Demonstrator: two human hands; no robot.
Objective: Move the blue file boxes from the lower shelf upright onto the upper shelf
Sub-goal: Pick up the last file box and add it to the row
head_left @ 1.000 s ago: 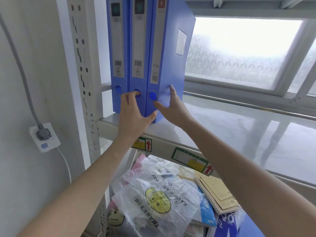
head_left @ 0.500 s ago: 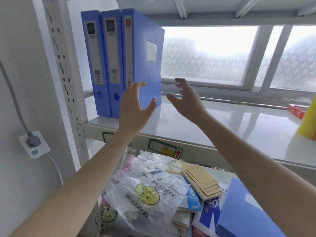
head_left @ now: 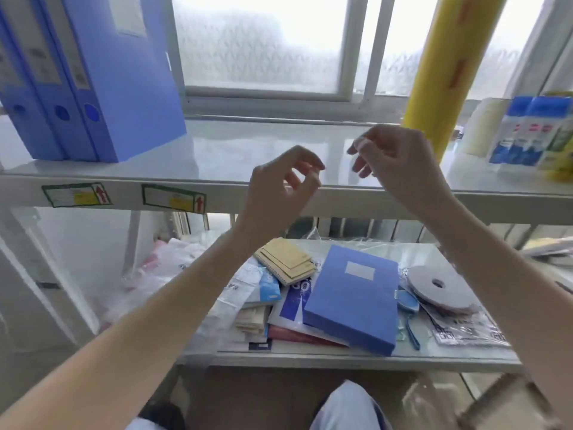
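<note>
Blue file boxes (head_left: 93, 79): three stand upright on your upper shelf (head_left: 217, 150), one (head_left: 352, 297) lies flat on the lower shelf (head_left: 356, 356). Your left hand (head_left: 279, 187) and right hand (head_left: 400, 166) hover empty, fingers loosely curled.

Looks like an office storeroom: metal shelving rack (head_left: 279, 193) under a frosted window (head_left: 263, 45), upright blue file boxes (head_left: 93, 76) at its upper left, notebooks (head_left: 286, 262) and paperwork heaped below.

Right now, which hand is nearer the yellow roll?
Right. The right hand hovers just left of the yellow roll; the left hand is farther left.
</note>
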